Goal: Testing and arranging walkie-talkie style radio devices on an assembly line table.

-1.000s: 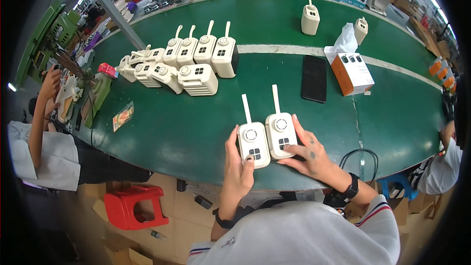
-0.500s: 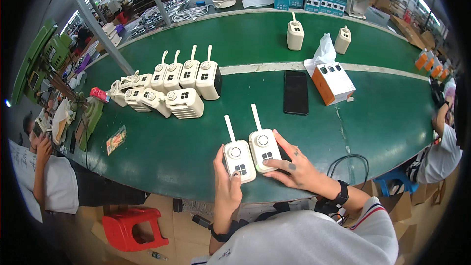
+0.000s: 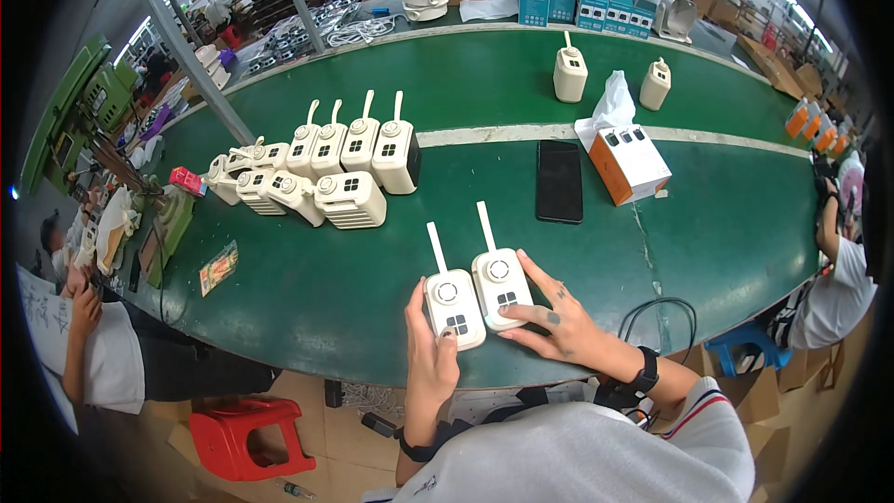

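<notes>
Two cream handheld units with upright antennas lie side by side, flat on the near edge of the green table (image 3: 307,307), just in front of the person. The left unit (image 3: 454,305) and the right unit (image 3: 501,289) each show a round dial near the top and a dark four-square panel lower down; antennas point far, tilted slightly left. Against half a second ago, the pair sits in the same spot and the hands have hardly shifted: both units remain set down and lined up, so the pairing looks settled rather than in motion.

Left hand (image 3: 431,354): fingers curled along the left unit's near-left edge, thumb on its face, loosely grasping it. Right hand (image 3: 556,324): fingers spread, resting on the right unit's right side, not clenched.

Farther left, a cluster of like cream units (image 3: 317,172) stands and lies together. A black phone (image 3: 559,181) lies far of the pair; an orange-and-white box (image 3: 629,163) sits right of it.
</notes>
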The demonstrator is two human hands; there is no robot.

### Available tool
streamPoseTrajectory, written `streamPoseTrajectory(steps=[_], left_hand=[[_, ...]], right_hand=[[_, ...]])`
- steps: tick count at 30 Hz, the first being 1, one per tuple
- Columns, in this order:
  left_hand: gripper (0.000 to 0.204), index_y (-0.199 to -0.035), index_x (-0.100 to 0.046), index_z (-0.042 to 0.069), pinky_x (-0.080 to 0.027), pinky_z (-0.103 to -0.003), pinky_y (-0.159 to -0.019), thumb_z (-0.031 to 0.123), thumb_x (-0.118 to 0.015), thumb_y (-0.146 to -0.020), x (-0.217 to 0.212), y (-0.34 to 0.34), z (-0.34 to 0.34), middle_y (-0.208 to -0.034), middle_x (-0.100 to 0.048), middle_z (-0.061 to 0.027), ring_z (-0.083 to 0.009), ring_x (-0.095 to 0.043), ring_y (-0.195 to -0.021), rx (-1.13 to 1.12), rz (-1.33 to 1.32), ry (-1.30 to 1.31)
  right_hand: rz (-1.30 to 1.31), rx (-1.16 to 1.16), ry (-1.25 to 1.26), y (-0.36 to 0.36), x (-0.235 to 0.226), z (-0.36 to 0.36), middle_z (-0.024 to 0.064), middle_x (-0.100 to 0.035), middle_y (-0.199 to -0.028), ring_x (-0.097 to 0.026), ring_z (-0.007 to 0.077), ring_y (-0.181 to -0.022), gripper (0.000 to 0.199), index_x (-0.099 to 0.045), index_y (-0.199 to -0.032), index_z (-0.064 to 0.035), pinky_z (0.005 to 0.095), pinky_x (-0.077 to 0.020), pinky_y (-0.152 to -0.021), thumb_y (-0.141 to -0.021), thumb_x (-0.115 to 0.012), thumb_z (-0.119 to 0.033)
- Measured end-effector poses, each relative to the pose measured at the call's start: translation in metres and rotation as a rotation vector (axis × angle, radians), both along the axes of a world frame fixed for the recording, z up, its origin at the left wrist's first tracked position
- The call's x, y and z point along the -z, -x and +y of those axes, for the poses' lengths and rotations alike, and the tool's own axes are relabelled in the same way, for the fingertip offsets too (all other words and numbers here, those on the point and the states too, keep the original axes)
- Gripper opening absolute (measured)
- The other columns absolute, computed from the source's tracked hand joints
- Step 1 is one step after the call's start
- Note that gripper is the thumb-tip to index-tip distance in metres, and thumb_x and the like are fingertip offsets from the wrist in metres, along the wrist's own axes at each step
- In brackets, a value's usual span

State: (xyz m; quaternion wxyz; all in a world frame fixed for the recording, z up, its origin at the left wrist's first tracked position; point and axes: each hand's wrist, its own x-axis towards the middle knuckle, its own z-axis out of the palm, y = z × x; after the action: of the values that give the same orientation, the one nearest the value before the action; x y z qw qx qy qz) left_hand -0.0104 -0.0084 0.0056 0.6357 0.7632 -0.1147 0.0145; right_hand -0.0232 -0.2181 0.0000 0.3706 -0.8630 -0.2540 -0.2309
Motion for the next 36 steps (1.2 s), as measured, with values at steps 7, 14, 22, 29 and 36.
streamPoseTrajectory(steps=[7,14,22,29,36], left_hand=[[0.067,-0.14,-0.027,-0.009,-0.032,-0.042,-0.105,0.022,-0.041,-0.082,0.001,0.0,0.001,-0.131,-0.039,-0.0296,-0.0386,-0.044,-0.12,0.005,-0.001,-0.011],[0.066,-0.139,-0.027,-0.01,-0.033,-0.042,-0.104,0.023,-0.041,-0.084,-0.002,0.003,0.002,-0.131,-0.04,-0.0296,-0.0384,-0.044,-0.119,0.01,-0.005,-0.01],[0.066,-0.14,-0.025,-0.009,-0.031,-0.043,-0.105,0.017,-0.043,-0.083,-0.002,-0.002,-0.001,-0.132,-0.038,-0.0291,-0.0382,-0.042,-0.121,0.032,0.026,0.006],[0.066,-0.142,-0.023,-0.008,-0.029,-0.043,-0.106,0.013,-0.042,-0.081,-0.005,-0.005,0.007,-0.131,-0.037,-0.0277,-0.0379,-0.042,-0.12,0.028,-0.052,-0.031],[0.066,-0.141,-0.024,-0.007,-0.029,-0.044,-0.106,0.011,-0.043,-0.081,-0.009,0.001,0.0,-0.131,-0.037,-0.0294,-0.0396,-0.041,-0.12,0.05,0.002,-0.034]], right_hand=[[0.002,-0.002,-0.001,0.0,0.001,0.0,0.0313,-0.033,-0.144,-0.058,0.0413,-0.11,0.038,-0.067,-0.109,-0.0178,0.0398,-0.0478,-0.088,-0.074,-0.079,-0.025],[0.056,-0.019,-0.042,0.004,-0.007,0.0,0.0315,-0.033,-0.143,-0.056,0.0422,-0.112,0.036,-0.067,-0.108,-0.0176,0.0406,-0.0467,-0.091,-0.075,-0.078,-0.024],[0.371,-0.281,0.343,-0.046,-0.058,-0.022,0.028,-0.036,-0.134,-0.048,0.045,-0.113,0.084,-0.035,-0.138,-0.0137,0.0459,-0.0453,-0.089,-0.071,-0.078,-0.039],[0.109,-0.283,0.248,-0.188,-0.074,-0.045,0.0178,-0.053,-0.112,-0.054,0.0307,-0.105,0.083,-0.042,-0.126,-0.004,0.0376,-0.044,-0.091,-0.059,-0.083,-0.031],[0.197,0.369,0.154,-0.377,-0.02,-0.142,0.0212,-0.059,-0.106,-0.058,0.0367,-0.1,0.087,-0.041,-0.123,-0.0036,0.0414,-0.0461,-0.091,-0.053,-0.086,-0.031]])
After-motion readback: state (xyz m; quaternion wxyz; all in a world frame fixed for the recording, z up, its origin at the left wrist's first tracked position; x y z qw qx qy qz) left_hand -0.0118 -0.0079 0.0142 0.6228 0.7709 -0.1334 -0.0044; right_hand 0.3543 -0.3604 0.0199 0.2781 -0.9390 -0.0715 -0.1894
